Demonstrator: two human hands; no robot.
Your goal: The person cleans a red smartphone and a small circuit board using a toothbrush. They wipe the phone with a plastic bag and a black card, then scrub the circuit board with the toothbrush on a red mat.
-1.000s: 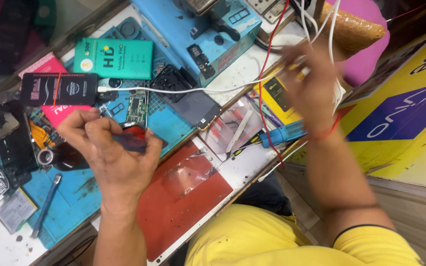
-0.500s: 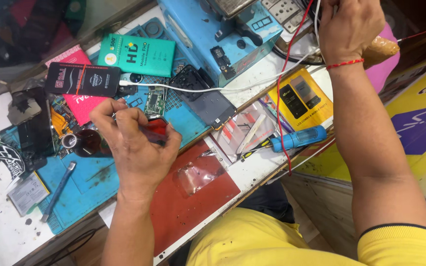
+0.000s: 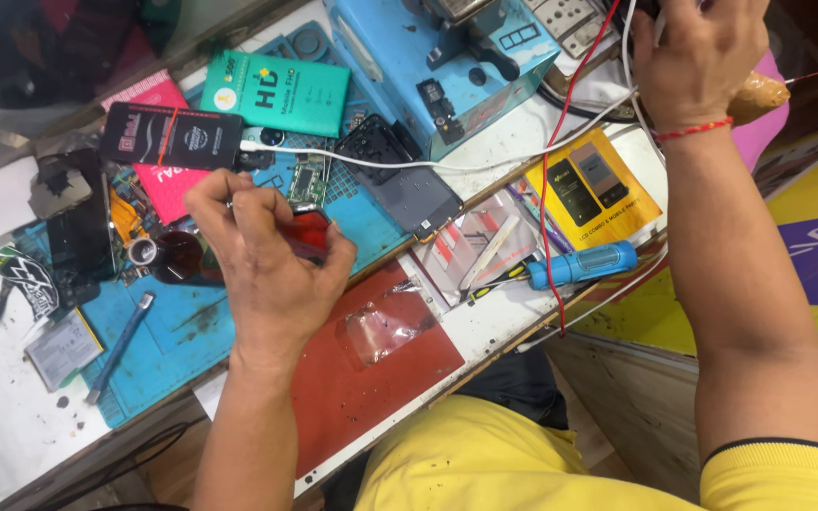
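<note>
Head view: cluttered white worktop [image 3: 485, 331] carries a blue rubber mat [image 3: 182, 331]. Left hand [image 3: 267, 260], fingers curled shut, pinches a small dark red glossy phone part [image 3: 307, 235] above the mat. Right hand [image 3: 698, 57], closed, grips white cables [image 3: 631, 57] at the far edge.

Glossy dark-red glass phone panel [image 3: 303, 235] shines above the matt, scuffed red rubber mat [image 3: 371, 378]. On that mat, a crinkled clear plastic film [image 3: 382, 329]. Right of it, a blue translucent plastic screwdriver handle [image 3: 581, 264]; beyond, a smooth white plastic cable [image 3: 447, 166].
</note>
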